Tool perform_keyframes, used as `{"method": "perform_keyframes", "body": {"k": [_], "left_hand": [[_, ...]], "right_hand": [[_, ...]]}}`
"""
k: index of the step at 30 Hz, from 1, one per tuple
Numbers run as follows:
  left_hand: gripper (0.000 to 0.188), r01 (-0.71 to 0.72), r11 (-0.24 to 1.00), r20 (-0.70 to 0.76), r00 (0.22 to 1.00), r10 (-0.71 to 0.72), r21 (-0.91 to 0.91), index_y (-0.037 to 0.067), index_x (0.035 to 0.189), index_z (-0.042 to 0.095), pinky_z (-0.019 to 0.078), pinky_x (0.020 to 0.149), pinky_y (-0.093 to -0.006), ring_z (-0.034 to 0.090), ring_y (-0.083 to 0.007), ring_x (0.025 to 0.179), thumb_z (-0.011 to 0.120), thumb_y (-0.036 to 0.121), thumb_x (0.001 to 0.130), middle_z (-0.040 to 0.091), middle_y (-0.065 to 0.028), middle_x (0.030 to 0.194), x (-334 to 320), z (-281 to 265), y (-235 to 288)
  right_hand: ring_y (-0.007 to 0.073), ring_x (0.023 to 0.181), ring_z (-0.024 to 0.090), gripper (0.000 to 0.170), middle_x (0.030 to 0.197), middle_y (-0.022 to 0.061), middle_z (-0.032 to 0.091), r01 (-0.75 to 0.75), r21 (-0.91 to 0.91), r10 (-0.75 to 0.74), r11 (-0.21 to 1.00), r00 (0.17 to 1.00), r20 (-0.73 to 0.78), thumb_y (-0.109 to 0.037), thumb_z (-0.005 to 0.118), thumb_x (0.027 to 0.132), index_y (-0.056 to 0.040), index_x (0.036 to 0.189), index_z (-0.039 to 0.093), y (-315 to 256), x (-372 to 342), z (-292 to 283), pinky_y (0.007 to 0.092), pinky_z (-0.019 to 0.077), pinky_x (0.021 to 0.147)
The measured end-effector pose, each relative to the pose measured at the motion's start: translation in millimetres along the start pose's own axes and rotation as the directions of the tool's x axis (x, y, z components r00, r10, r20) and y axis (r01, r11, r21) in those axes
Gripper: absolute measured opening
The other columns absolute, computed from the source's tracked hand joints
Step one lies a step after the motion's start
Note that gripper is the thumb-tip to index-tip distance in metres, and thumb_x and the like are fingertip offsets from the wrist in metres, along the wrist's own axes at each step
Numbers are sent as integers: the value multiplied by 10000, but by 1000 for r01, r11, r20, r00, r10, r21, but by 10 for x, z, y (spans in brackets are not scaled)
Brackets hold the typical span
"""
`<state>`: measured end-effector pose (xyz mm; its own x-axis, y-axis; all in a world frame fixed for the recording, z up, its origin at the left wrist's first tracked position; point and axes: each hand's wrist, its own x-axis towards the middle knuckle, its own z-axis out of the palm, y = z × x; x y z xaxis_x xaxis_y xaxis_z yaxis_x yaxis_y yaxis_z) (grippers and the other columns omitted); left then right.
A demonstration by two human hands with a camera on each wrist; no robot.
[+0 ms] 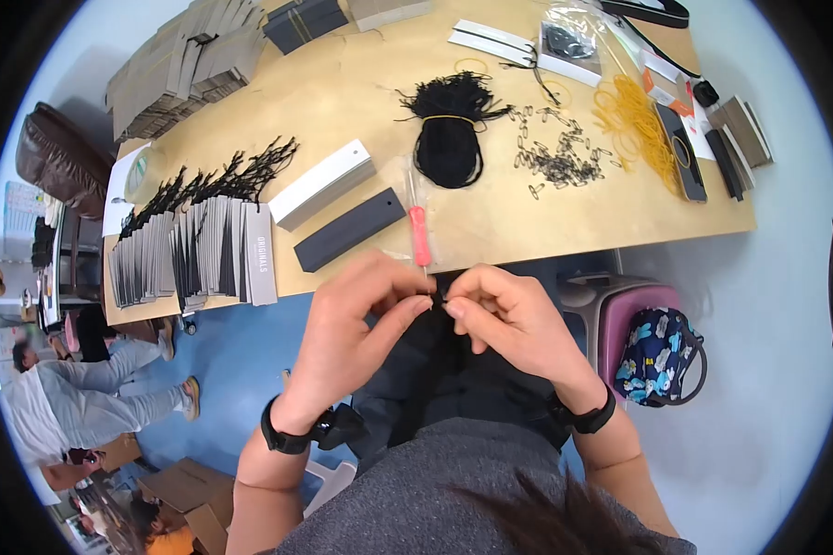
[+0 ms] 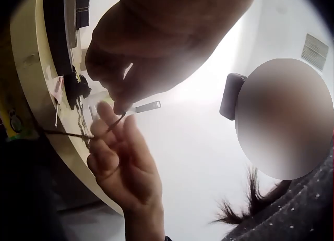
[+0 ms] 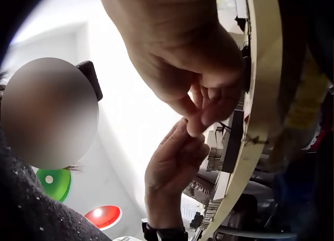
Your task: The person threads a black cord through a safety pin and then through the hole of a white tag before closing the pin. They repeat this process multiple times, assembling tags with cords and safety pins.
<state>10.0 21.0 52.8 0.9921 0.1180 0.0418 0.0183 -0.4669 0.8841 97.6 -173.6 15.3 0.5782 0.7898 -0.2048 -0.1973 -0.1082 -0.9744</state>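
Just off the table's front edge, both hands meet over the lap. The left hand (image 1: 356, 314) pinches a thin dark cord (image 2: 65, 133) between thumb and index finger. Close beside it, the right hand (image 1: 518, 324) holds the same cord with thumb and curled fingers. In the left wrist view the cord runs from the left hand's fingertips across the right hand's fingers and out to the left. A red-handled tool (image 1: 420, 236) lies at the table edge just beyond the hands, its thin tip toward them. The fingers hide part of the cord.
Behind lie a banded black cord bundle (image 1: 448, 139), small metal clips (image 1: 565, 162) and yellow rubber bands (image 1: 634, 120). Left are a dark box (image 1: 350, 231), a white box (image 1: 322, 185) and corded tags (image 1: 222, 250). A patterned bag (image 1: 657, 356) sits on a chair at right.
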Motion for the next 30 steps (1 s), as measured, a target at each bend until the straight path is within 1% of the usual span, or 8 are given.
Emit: {"method": "perform_keyframes", "body": {"k": [1,3,5,11,14,15,24,30], "left_hand": [[177,6,1000,-11,1000,-6,2,24,1011,731,430,634,-270,566,-139,729,736,3,834,614,-61,858,66,-48,-37],[236,-89,925,-269,943,198,370,26,1066,723,462,708,-301,605,-187,790,742,37,831,641,-92,936,324,-183,-181],[297,-133,714,-280,859,429,687,24,1108,719,482,809,-344,639,-250,898,761,98,823,663,-115,1017,652,-430,-496],[374,95,880,-188,982,-6,466,32,1082,749,508,848,-375,660,-312,974,821,202,756,688,-146,1087,972,-733,-787],[356,1,879,-280,948,151,478,36,1061,755,510,837,-367,667,-305,962,823,196,750,698,-132,1065,877,-755,-748],[362,56,871,-301,948,107,488,16,1094,737,494,877,-328,657,-254,945,814,168,774,694,-131,1061,816,-752,-649],[329,-13,860,-144,984,101,511,-4,1065,728,502,805,-359,634,-306,918,800,135,776,668,-135,985,514,-327,-547],[299,21,910,-148,988,45,415,-5,1063,729,500,788,-339,647,-249,893,772,134,801,672,-117,986,533,-367,-599]], "right_hand": [[50,597,554,157,721,1,597,-8,-27,7,1000,999,-34,-144,627,991,-9,1066,602,-3,-15,-11,223,433,554],[37,590,532,133,709,-9,591,-22,-50,18,999,997,-81,-140,637,984,-10,990,612,15,-39,-22,213,419,549],[35,593,523,124,709,-13,587,-17,-61,12,998,997,-79,-134,642,980,-13,977,617,9,-57,-19,211,414,551],[36,607,480,88,700,-9,561,45,-166,-63,985,993,-105,-96,671,945,-18,930,634,65,-153,-50,220,396,557],[42,603,483,84,711,-2,567,71,-208,-90,976,992,-84,-89,671,941,-16,925,633,69,-183,-54,224,399,556],[42,603,483,84,711,-2,567,69,-206,-87,976,993,-81,-89,671,941,-16,925,633,73,-183,-53,224,399,556],[56,602,500,73,729,21,575,123,-252,-136,960,990,-37,-66,672,929,-12,917,625,51,-167,-17,230,413,552],[75,607,522,69,765,35,586,183,-257,-193,949,981,-15,-62,677,925,-11,926,631,102,-222,6,244,424,545]]}}
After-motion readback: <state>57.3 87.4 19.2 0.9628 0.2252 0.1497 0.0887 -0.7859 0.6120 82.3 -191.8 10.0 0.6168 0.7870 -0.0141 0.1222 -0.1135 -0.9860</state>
